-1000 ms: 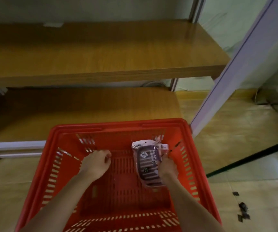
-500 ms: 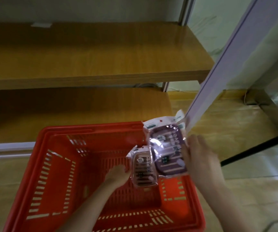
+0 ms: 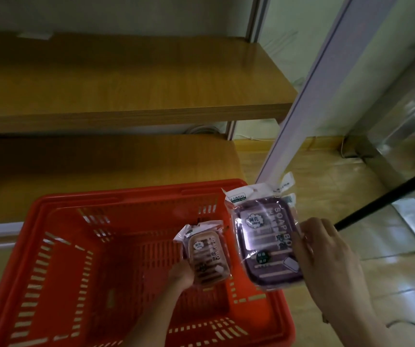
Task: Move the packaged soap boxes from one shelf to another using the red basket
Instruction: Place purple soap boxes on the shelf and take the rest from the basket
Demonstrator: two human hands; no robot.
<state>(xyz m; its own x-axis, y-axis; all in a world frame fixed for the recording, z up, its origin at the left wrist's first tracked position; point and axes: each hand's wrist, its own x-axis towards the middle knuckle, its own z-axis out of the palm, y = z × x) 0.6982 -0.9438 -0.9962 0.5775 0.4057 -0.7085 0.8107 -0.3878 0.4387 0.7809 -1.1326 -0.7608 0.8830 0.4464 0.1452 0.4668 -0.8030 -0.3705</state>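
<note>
Two bare wooden shelves point(image 3: 126, 78) fill the view from 9 to 1 o'clock. Below, at 7 o'clock, sits the red basket point(image 3: 51, 259), nothing else visible inside. The right hand point(image 3: 326, 266), at 4 o'clock, grips a purple soap box point(image 3: 266, 241) above the basket's right rim. The left hand point(image 3: 181, 274), near 6 o'clock, clasps a smaller brown soap box point(image 3: 207, 259) inside the basket. This looks like unloading; next, both packs likely need lifting toward a shelf at 11 o'clock.
</note>
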